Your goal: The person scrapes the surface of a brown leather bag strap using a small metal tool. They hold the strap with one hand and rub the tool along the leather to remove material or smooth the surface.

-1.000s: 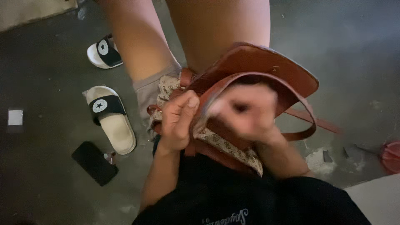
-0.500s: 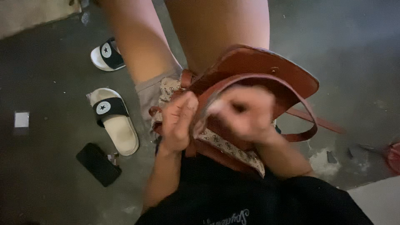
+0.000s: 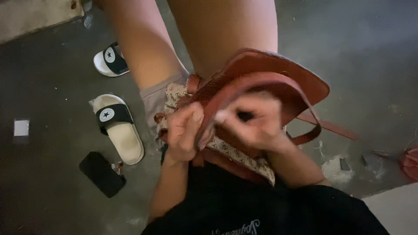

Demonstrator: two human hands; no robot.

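A reddish-brown leather bag [image 3: 278, 74] with a patterned cream lining [image 3: 237, 154] rests on my lap, its flap turned up. My left hand [image 3: 183, 132] grips the bag's near edge and lining at the left. My right hand [image 3: 254, 119], blurred, is closed around a small dark thing I cannot make out, just in front of the raised flap. A brown strap [image 3: 324, 126] loops out to the right. My bare legs stretch away above the bag.
Two white slides with black bands lie on the dark concrete floor, one [image 3: 117, 128] near my left leg and one [image 3: 111, 61] farther off. A black phone [image 3: 102, 174] lies below them. A small white square [image 3: 21, 127] sits at the far left, a red object [image 3: 410, 163] at the right edge.
The view has shifted slightly. Both hands stay on the bag with small movements of the right hand's fingers.
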